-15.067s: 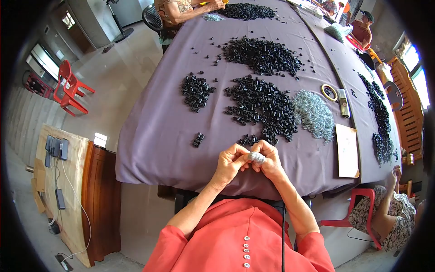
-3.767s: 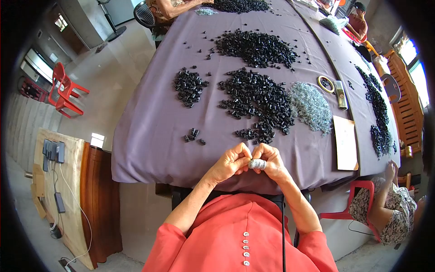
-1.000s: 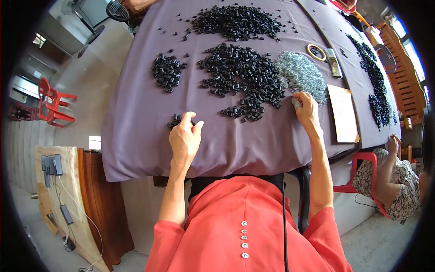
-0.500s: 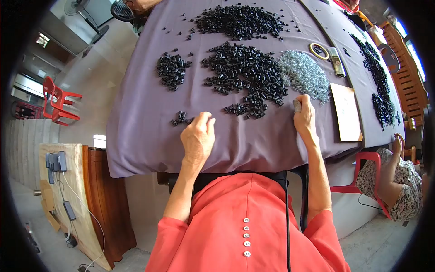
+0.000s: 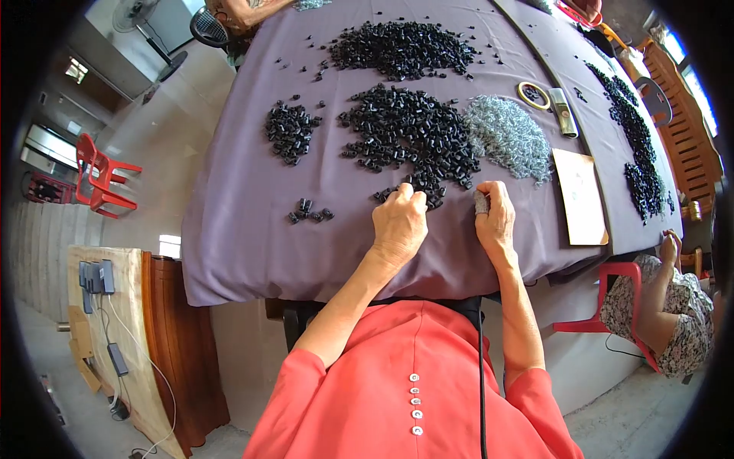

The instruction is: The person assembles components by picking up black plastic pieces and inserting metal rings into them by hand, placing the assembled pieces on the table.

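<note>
My left hand (image 5: 401,222) touches the near edge of the middle pile of small black plastic pieces (image 5: 413,134). Its fingers are bent and pressed together, and whatever they grip is hidden. My right hand (image 5: 497,220) is closed just to the right, below the mound of small clear or silvery pieces (image 5: 508,136). A grey wrapping (image 5: 481,202) covers one of its digits; anything it holds cannot be made out. Several black pieces (image 5: 310,212) lie in a little group left of my left hand, and a larger cluster (image 5: 290,131) sits farther up.
On the purple tablecloth (image 5: 237,229) are another black pile (image 5: 401,47), a tape roll (image 5: 534,96), a flat packet (image 5: 564,113) and a cardboard sheet (image 5: 579,197). A person's arm (image 5: 256,11) reaches in at the far left. Another person (image 5: 661,306) sits at right.
My left hand has moved right, from beside the little group to the middle pile's near edge. My right hand has shifted left and slightly nearer. Another person's arm shows more at the far left.
</note>
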`<state>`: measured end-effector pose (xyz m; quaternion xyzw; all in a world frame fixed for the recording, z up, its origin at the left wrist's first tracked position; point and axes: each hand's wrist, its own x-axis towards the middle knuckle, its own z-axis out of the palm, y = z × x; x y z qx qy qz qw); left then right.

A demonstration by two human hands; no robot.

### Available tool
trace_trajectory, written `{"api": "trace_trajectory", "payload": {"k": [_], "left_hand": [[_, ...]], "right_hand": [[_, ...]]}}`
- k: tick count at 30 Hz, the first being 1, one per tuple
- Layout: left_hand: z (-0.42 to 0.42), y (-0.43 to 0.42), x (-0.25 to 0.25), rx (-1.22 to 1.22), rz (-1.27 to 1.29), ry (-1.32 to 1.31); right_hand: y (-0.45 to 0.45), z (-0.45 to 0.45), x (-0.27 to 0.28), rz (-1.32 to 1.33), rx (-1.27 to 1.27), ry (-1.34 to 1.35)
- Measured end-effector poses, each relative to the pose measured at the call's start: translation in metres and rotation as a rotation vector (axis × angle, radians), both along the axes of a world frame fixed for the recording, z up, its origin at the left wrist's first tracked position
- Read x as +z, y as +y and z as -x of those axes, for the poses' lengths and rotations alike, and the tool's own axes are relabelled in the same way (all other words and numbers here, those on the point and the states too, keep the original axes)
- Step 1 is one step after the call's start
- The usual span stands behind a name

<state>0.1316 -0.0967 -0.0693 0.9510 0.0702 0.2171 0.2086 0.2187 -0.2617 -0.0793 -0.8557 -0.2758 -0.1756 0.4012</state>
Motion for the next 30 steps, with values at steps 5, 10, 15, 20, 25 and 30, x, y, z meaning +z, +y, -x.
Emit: {"api": "trace_trajectory", "payload": {"k": [5, 10, 15, 20, 25, 30], "left_hand": [[-0.008, -0.005, 0.002, -0.005, -0.085, 0.06], [-0.012, -0.011, -0.006, 0.03, -0.146, 0.001], [-0.006, -0.012, -0.009, 0.019, -0.135, -0.083], [0.006, -0.007, 0.003, -0.005, 0.134, -0.247], [0.022, 0.005, -0.007, -0.076, 0.764, -0.212], [0.036, 0.006, 0.009, -0.059, 1.32, -0.06]], "right_hand": [[0.002, 0.002, 0.002, 0.023, -0.005, -0.011], [0.001, 0.004, 0.005, -0.029, 0.029, -0.009], [0.003, 0.007, 0.008, -0.089, 0.108, 0.021], [0.006, 0.017, 0.009, -0.139, 0.156, 0.121], [0.025, 0.041, 0.017, -0.204, 0.299, 0.274], [0.04, 0.062, 0.021, -0.171, 0.465, 0.272]]}}
